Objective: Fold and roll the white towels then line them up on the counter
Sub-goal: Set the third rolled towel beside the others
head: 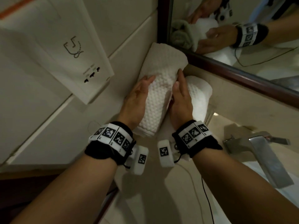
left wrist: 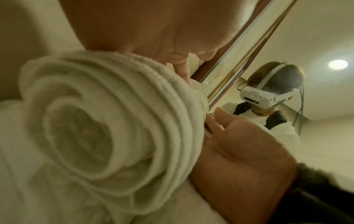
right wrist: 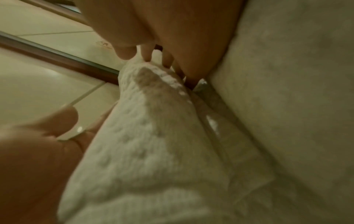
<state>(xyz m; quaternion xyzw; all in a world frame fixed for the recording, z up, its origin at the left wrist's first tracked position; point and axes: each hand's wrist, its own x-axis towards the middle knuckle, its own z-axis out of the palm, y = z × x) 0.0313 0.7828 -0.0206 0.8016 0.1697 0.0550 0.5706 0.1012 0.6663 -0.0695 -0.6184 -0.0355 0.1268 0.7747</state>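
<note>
A rolled white towel (head: 156, 102) with a bumpy weave lies on the beige counter (head: 153, 199), pointing away from me. My left hand (head: 140, 94) presses its left side and my right hand (head: 179, 91) its right side, fingers fairly straight, right thumb resting on top. A second rolled towel (head: 163, 59) lies beyond it by the wall, and a third (head: 199, 97) lies just right of my right hand. The left wrist view shows the roll's spiral end (left wrist: 99, 128) under my left palm (left wrist: 134, 30). In the right wrist view, my right fingers (right wrist: 147, 56) touch the roll (right wrist: 153, 136).
A mirror (head: 242, 38) in a brown frame (head: 226, 67) runs along the back right. A metal faucet (head: 258, 152) stands at the right. A white wall panel (head: 64, 50) with sockets hangs on the tiled wall at the left. Thin cables trail across the counter.
</note>
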